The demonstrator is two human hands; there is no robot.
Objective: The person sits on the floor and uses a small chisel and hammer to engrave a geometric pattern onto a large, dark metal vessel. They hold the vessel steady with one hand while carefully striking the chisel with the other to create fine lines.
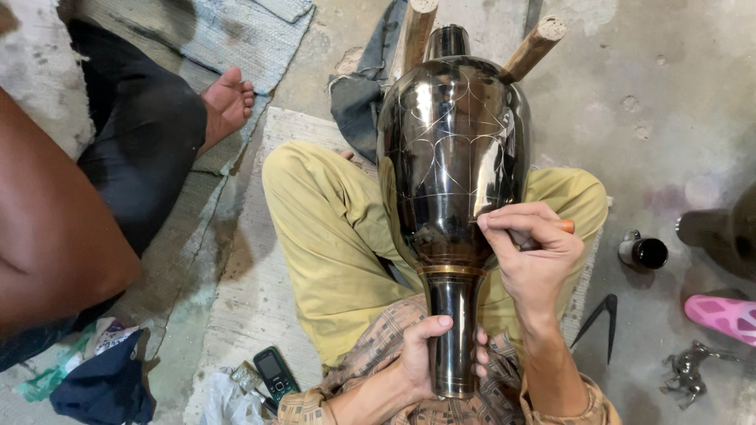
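A large dark shiny metal vase (453,149) lies across my lap, its wide body pointing away and its narrow neck toward me. Thin curved lines are scratched into its black surface. My left hand (421,358) wraps around the neck below a brass-coloured ring (450,270). My right hand (531,252) grips a small tool with an orange handle (565,227) and presses its tip against the lower body of the vase. The vase's far end rests between two wooden pegs (534,49).
Another person sits at the left, with a bare arm (55,228), dark trousers and a bare foot (227,102). A mobile phone (276,374) lies on the mat by my knee. On the right floor are a small dark cup (644,252), metal dividers (598,319), a pink sandal (720,315) and a small metal figurine (689,370).
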